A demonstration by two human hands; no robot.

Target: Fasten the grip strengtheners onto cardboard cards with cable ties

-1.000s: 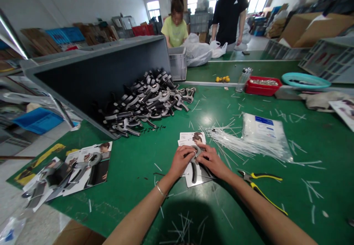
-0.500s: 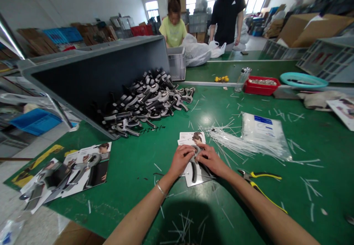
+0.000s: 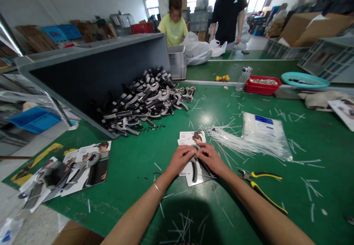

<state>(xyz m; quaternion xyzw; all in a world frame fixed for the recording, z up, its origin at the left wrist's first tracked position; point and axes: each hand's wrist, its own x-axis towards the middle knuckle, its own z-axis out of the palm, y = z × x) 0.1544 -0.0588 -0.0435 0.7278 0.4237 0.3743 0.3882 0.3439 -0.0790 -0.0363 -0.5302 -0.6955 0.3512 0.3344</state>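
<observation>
A grey and black hand grip strengthener [image 3: 194,172] lies on a printed card [image 3: 190,182], its handles pointing toward me. My left hand [image 3: 180,159] is closed at the left of its rounded top, fingertips pinched together. From the right, my right hand [image 3: 210,158] is also closed at that top, the two sets of fingertips meeting. Whether a thin tie sits between the fingers is hidden. Under the hands, more cards [image 3: 184,136] stick out at the top. Loose white cable ties [image 3: 232,140] lie to the right, beside yellow-handled cutting pliers [image 3: 251,176].
A tipped grey crate [image 3: 96,58] spills many grip strengtheners [image 3: 155,97] onto the green table. Carded ones [image 3: 83,171] lie at left. A bag of ties [image 3: 262,130], red tray [image 3: 262,88] and turquoise lid [image 3: 304,79] are at right. Two people stand beyond.
My right fingers have shifted slightly at the top of the grip strengthener, closer to the left fingertips. The grip strengthener and card stay in place.
</observation>
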